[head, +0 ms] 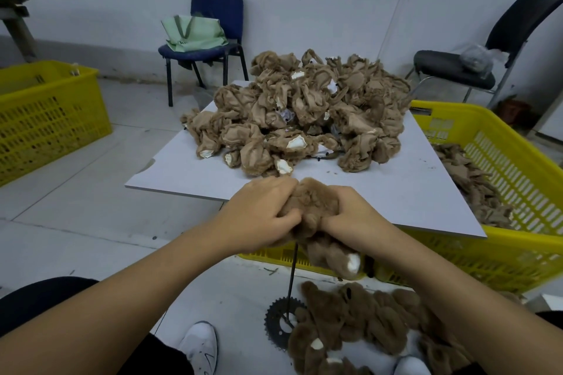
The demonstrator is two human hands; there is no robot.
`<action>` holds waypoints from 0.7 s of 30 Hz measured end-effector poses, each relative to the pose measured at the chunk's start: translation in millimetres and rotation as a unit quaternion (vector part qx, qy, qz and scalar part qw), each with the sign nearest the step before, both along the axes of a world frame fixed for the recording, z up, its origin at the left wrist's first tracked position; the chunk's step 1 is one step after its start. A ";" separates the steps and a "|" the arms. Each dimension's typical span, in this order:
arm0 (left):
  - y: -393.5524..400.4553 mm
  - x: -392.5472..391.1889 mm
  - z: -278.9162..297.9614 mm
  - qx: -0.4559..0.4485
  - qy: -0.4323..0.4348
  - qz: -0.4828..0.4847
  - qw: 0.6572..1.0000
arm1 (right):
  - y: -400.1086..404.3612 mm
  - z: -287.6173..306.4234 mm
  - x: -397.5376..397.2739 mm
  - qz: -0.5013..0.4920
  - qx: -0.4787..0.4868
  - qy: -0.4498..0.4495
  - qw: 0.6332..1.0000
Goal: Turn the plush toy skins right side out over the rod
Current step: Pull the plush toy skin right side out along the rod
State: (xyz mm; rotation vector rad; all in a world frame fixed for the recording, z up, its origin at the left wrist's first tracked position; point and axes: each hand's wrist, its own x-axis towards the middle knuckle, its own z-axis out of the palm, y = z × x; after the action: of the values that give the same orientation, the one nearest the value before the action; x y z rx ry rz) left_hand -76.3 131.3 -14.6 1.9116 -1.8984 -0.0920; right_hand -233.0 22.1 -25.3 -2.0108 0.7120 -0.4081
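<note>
Above the worktop's (411, 192) near edge, left hand (262, 216) and right hand (350, 216) both grip one brown plush skin (313, 201), apparently seated atop the rod (292, 277). Unturned skins (298, 113) are heaped at the worktop's centre.

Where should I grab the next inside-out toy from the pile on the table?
Take the inside-out toy at the pile's near edge. Reach from your side, over the table, and grip its bunched brown middle. It lies on the outside with nothing on top, so it should lift free.
</note>
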 end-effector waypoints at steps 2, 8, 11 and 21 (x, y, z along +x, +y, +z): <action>-1.3 -1.2 1.0 -0.041 0.054 0.001 0.998 | -0.8 4.6 -0.9 -0.015 0.024 -0.046 0.999; -11.1 -7.6 7.7 -0.061 0.183 0.022 0.981 | -6.7 15.8 -0.2 -0.029 0.092 -0.096 0.991; -17.3 -7.9 12.3 -0.082 0.247 0.030 0.965 | -9.8 16.9 -0.1 -0.026 0.111 -0.101 0.988; -29.8 -11.1 18.0 -0.069 0.342 0.066 0.935 | -17.2 17.1 3.5 -0.034 0.233 -0.134 0.962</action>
State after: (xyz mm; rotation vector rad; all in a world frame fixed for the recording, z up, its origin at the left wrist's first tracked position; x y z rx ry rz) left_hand -87.4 101.5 3.4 1.6151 -1.2694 -0.5004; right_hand -229.5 4.9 -8.2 -1.4575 0.6379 -0.4910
